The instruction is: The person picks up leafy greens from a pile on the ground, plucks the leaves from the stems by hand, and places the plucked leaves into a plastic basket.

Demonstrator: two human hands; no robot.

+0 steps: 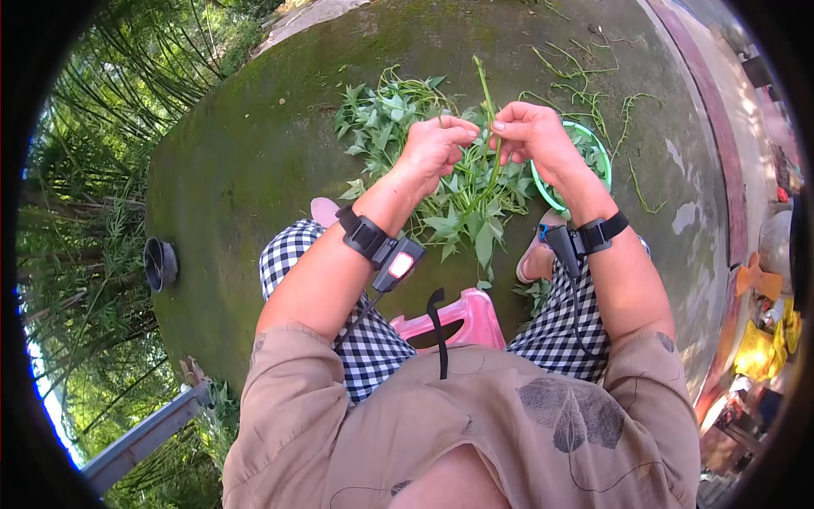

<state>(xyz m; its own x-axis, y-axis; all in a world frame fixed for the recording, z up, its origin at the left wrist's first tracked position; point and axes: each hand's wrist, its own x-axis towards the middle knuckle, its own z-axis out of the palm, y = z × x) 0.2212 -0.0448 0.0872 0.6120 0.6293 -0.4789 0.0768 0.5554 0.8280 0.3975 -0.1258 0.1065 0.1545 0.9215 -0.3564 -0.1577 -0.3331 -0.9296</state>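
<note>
Slender green plant stem (pixel 484 81), held up past the pink plastic stool (pixel 483 316) and over the heap of leafy green vines (pixel 384 114) on the mossy ground! The right hand (pixel 538 140) has it, thumb and fingers pinched narrow. The left hand (pixel 434 151) comes in close, fingertips bunched; whether they grip anything, I can't tell. Looks like single-stem fingertip work, and any next pull would call for a firm right pinch. Beside the right wrist, a round mint-green-rimmed basket (pixel 608 172) holds leaves; farther out, thin bare stems (pixel 587 95) lie scattered.
</note>
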